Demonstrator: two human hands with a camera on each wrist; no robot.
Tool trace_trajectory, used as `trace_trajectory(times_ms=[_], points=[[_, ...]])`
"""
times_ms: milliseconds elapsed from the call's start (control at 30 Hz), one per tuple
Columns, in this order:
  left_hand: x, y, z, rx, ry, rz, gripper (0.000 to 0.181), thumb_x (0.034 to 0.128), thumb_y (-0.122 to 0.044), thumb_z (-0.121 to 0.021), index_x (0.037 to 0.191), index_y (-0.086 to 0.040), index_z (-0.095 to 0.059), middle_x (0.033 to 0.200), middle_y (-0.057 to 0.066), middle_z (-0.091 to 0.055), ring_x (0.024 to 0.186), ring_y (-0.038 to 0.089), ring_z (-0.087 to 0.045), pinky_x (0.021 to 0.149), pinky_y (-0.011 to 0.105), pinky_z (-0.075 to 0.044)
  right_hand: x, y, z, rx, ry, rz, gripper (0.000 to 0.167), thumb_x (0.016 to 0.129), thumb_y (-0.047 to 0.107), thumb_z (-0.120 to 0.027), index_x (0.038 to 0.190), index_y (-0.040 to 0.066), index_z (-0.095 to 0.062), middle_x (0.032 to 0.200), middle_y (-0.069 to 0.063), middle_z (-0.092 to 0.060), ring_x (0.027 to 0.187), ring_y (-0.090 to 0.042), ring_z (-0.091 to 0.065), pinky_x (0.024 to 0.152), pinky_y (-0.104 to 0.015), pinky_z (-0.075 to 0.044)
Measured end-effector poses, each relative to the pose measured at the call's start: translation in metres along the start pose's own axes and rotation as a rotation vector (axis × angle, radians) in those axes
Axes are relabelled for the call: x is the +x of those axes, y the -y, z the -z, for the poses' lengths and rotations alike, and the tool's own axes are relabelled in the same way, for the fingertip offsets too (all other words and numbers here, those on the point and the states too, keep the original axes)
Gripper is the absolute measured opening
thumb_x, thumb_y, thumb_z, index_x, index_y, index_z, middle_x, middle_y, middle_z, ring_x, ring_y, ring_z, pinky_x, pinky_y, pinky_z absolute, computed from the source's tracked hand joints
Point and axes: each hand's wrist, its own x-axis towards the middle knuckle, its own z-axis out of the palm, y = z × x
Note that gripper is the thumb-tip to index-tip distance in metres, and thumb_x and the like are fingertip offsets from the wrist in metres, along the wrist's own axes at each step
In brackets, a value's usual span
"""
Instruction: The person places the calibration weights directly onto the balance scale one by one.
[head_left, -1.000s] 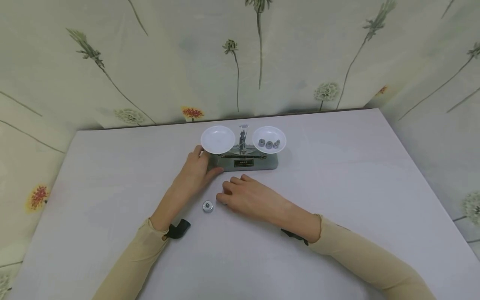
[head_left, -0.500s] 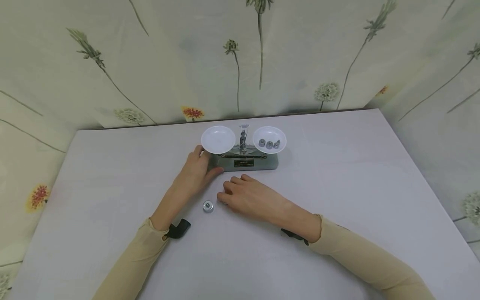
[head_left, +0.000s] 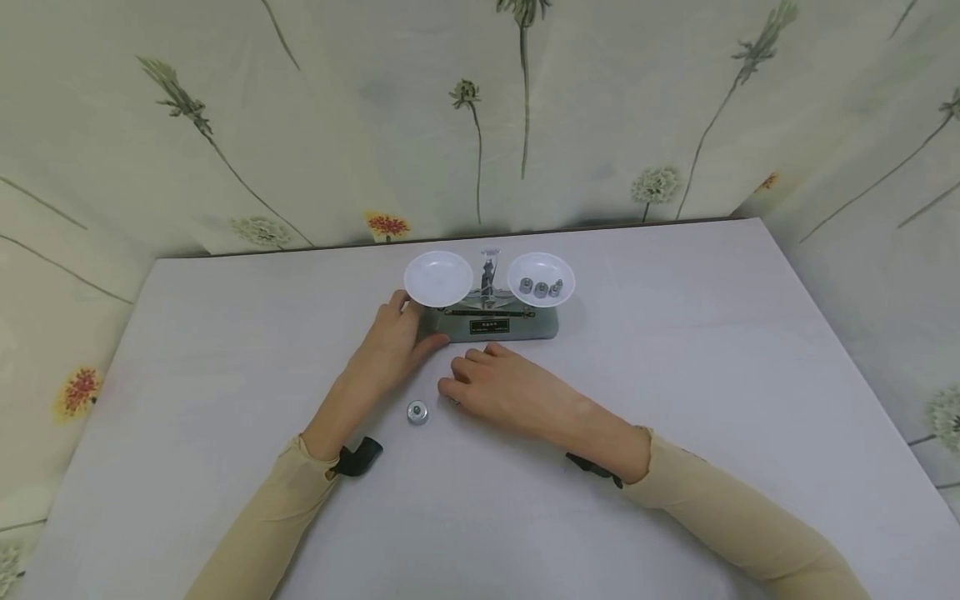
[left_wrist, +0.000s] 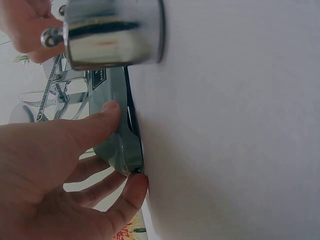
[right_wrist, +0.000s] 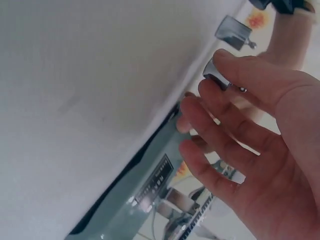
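Note:
A small balance scale with a grey-green base (head_left: 517, 327) stands near the back of the table. My left hand (head_left: 386, 346) grips the left end of that base, thumb in front and fingers round the end, as the left wrist view shows. In front of the scale, my right hand (head_left: 513, 392) pinches a small metal weight (right_wrist: 214, 73) between thumb and forefinger; the head view mostly hides it. Whether this weight touches the table, I cannot tell. Left of the right hand, a larger knobbed metal weight (head_left: 417, 412) stands upright on the table.
The scale's left pan (head_left: 438, 279) is bare. Several small metal weights (head_left: 542, 290) sit in its right pan (head_left: 566, 271). A flower-patterned cloth (head_left: 585, 108) hangs behind the white table (head_left: 712, 350), whose back edge lies just beyond the scale.
My right hand has shifted slightly towards the scale and to the right, away from the standing weight. My left hand stays on the base.

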Motion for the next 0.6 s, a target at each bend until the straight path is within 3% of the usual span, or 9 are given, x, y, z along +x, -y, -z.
trace_trajectory(times_ms=[200,433,600], points=[[0.000,0.002,-0.002,-0.005,-0.017,-0.017,0.073,0.1009,-0.030,-0.078,0.158,0.001,-0.045,0.153,0.030,-0.051,0.132,0.051,-0.058,0.112,0.061,-0.054,-0.002,-0.009,0.009,0.023,-0.032,-0.030,0.014,0.102,0.023,-0.075,0.112,0.021,-0.066,0.097,0.001,-0.067,0.096,-0.018,-0.065,0.088,-0.035,-0.055],[0.002,0.002,-0.002,0.008,0.010,0.018,0.076,0.1015,-0.033,-0.077,0.162,-0.001,-0.043,0.158,0.028,-0.049,0.139,0.049,-0.057,0.117,0.059,-0.052,-0.003,-0.016,0.017,-0.007,-0.077,-0.041,0.018,0.099,0.024,-0.078,0.113,0.022,-0.067,0.099,0.002,-0.067,0.097,-0.019,-0.065,0.088,-0.034,-0.054],[0.003,0.002,-0.001,-0.020,0.003,0.025,0.074,0.0978,-0.031,-0.082,0.158,-0.002,-0.050,0.157,0.027,-0.052,0.138,0.048,-0.057,0.118,0.058,-0.051,-0.004,-0.021,0.021,0.001,-0.104,-0.053,0.018,0.100,0.026,-0.079,0.113,0.021,-0.068,0.099,0.002,-0.068,0.096,-0.018,-0.065,0.090,-0.035,-0.056]])
